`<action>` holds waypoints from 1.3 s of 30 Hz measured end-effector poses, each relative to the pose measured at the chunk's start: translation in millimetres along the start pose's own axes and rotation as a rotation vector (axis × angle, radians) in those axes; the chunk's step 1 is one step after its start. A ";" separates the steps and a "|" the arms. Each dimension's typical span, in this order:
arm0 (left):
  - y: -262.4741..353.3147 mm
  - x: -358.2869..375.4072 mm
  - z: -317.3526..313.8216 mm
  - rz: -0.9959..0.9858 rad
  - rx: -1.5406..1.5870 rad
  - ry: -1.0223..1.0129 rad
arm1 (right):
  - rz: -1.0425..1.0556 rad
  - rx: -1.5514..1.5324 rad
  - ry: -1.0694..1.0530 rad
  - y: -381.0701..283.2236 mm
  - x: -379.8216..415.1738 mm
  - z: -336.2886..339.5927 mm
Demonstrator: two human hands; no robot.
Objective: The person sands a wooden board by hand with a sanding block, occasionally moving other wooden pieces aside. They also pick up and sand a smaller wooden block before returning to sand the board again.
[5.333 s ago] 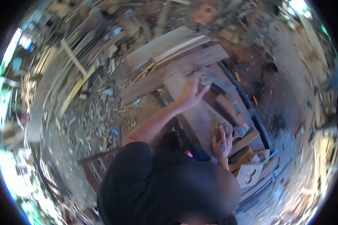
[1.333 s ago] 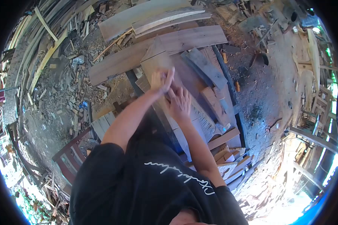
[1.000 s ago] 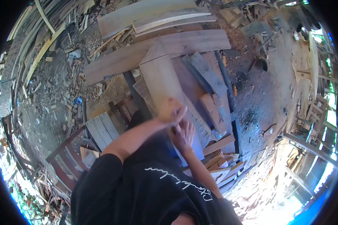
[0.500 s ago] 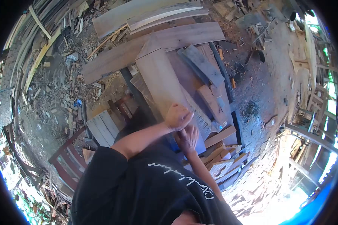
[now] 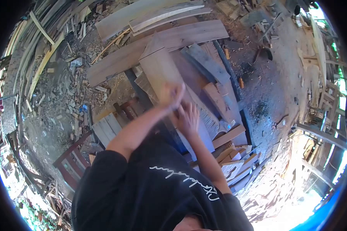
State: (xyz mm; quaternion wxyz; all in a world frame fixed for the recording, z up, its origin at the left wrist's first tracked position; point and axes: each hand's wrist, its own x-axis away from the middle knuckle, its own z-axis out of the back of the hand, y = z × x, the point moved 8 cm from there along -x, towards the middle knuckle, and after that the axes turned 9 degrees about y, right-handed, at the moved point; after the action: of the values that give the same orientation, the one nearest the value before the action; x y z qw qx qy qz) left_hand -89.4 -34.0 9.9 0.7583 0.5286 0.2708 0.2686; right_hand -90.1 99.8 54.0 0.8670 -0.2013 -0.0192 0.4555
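Note:
Pale dust-coloured plank (image 5: pixel 160 69) lies lengthwise in front of me on the bench, its far end crossing a long board (image 5: pixel 198 32). My left hand (image 5: pixel 172 94), smeared by motion, is closed in a fist low over the plank. Whatever it grips is hidden by the fingers, and I cannot tell what it is. Just nearer to me, my right hand (image 5: pixel 189 119) lies with its fingers stretched forward at the plank's right edge, close behind the left. A rough-edged board (image 5: pixel 204 113) runs along beside the right hand.
Grey offcuts (image 5: pixel 208 63) and a short wood block (image 5: pixel 216 100) lie on the bench to the right. Stacked scrap pieces (image 5: pixel 235 165) sit near my right elbow. A slatted wooden frame (image 5: pixel 73 159) stands at left. Wood chips (image 5: pixel 65 104) litter the ground.
Both hands have slid forward and slightly left along the plank, the left hand farther. The right hand's fingers now look straighter and more spread.

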 end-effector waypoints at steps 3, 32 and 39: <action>46.3 42.3 -23.1 -0.277 -0.081 -0.002 | -0.127 0.018 -0.105 16.1 65.8 10.6; 26.6 -73.5 41.2 -0.469 -0.402 0.171 | -0.064 0.022 0.058 -14.6 -88.2 -23.2; 48.8 13.2 2.3 -0.358 -0.431 0.167 | 0.051 -0.046 0.031 16.8 -17.6 5.4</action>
State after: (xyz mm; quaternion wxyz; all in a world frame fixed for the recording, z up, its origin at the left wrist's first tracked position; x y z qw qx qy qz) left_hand -84.4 -11.9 55.1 0.8636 0.2753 0.3578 0.2245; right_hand -114.7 96.0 55.5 0.8504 -0.2285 -0.0111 0.4737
